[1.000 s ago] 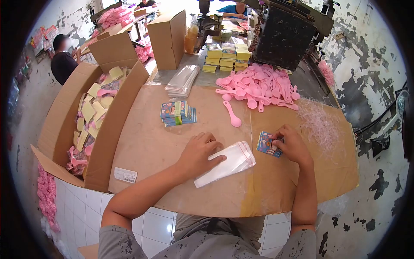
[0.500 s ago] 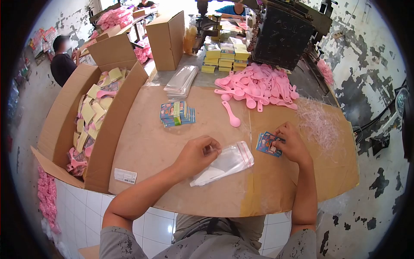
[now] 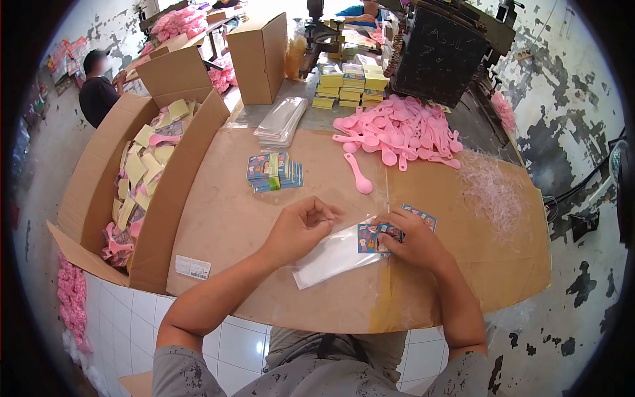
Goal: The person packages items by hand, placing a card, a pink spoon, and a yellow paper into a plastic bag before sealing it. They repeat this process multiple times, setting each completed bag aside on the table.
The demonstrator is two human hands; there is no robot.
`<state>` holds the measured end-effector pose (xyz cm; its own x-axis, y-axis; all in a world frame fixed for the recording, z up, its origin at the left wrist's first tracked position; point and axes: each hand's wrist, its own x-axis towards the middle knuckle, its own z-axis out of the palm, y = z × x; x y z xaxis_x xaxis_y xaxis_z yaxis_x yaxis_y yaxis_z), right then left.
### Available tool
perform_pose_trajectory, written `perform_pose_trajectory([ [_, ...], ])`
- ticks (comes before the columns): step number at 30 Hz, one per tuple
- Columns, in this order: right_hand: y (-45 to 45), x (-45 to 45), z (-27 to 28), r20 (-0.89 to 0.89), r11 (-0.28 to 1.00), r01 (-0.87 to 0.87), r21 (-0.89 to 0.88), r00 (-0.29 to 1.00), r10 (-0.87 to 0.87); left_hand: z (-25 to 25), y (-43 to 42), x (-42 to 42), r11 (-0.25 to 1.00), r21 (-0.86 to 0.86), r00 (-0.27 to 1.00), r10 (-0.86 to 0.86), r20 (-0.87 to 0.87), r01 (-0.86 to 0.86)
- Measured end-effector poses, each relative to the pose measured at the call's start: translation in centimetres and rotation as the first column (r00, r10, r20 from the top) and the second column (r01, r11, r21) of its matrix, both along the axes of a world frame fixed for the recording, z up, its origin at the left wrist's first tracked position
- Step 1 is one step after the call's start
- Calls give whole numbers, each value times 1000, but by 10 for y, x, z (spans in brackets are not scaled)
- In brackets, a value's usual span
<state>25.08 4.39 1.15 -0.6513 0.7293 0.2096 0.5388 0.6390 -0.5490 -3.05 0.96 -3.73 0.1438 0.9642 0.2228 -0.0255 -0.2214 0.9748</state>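
Clear plastic bags (image 3: 334,259) lie flat on the cardboard-covered table in front of me. My left hand (image 3: 299,228) is at their upper left edge, thumb and fingers pinched together; what is between the fingertips is too blurred to make out. Over the right end of the bags, my right hand (image 3: 418,239) grips a blue printed card (image 3: 372,238) between thumb and fingers. Partly behind that hand lies another blue card (image 3: 423,217) on the table. A banded stack of similar cards (image 3: 274,172) sits farther back, left of centre.
A lone pink spoon (image 3: 358,173) lies before a heap of pink spoons (image 3: 397,132). More bags (image 3: 283,122) are stacked behind the cards. An open carton (image 3: 175,198) of packed items stands left. Clear shredded strips (image 3: 493,192) lie right. A person (image 3: 99,92) stands far left.
My right hand has moved left with a card, from the small card pile to over the bags' right end. The left hand has shifted slightly up and left, fingers still pinched.
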Motion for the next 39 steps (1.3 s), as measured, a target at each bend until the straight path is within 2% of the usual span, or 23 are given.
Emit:
perform_pose_trajectory([
  [2,2,2,6,-24,999,17,-48,1000,-18,12,-2,-4,966,-200,957,-109,270,167],
  [3,2,3,8,-35,997,24,-72,999,-27,20,-4,-3,959,-221,955,-112,273,176],
  [6,2,0,-10,-470,956,9,-292,870,-151,32,-9,-2,941,-279,958,-117,263,192],
  [9,-2,-1,-6,-565,878,-36,-477,779,-274,32,-11,2,935,-297,969,-131,210,191],
  [12,-4,-5,-6,-628,925,2,-380,734,-260,31,-12,4,949,-266,980,-136,144,171],
  [15,-4,-5,-6,-642,913,-26,-408,719,-266,31,-13,5,951,-262,985,-142,101,164],
  [18,3,3,-9,-428,990,-10,-143,902,-53,32,-15,8,941,-284,982,-163,92,182],
  [20,0,1,-1,-308,993,-62,-101,951,28,30,-17,11,942,-275,981,-178,73,191],
  [21,-3,-2,6,-245,993,-89,-83,967,66,30,-19,11,952,-237,979,-204,-13,196],
  [23,-18,-18,17,-298,969,-30,-245,954,-46,33,-22,13,963,-159,951,-245,-188,216],
  [24,-23,-24,19,-317,946,-4,-325,943,-105,33,-23,14,961,-162,950,-251,-187,222],
  [25,-24,-25,15,-417,917,-10,-399,892,-172,33,-24,15,960,-163,948,-258,-188,228],
  [27,-21,-27,1,-577,843,-53,-535,752,-319,32,-24,15,955,-183,955,-259,-142,232],
  [30,-15,-27,-25,-611,860,3,-510,703,-364,29,-23,15,951,-209,971,-237,-24,227],
  [33,-8,-26,-17,-460,983,-62,-172,887,-25,31,-23,14,955,-204,975,-221,-2,216],
  [36,1,-26,-16,-465,867,-147,-477,879,-107,28,-22,11,956,-209,976,-216,-26,206],
  [39,37,-37,-5,-311,975,86,-203,939,-148,24,-19,12,960,-204,982,-185,48,191],
])
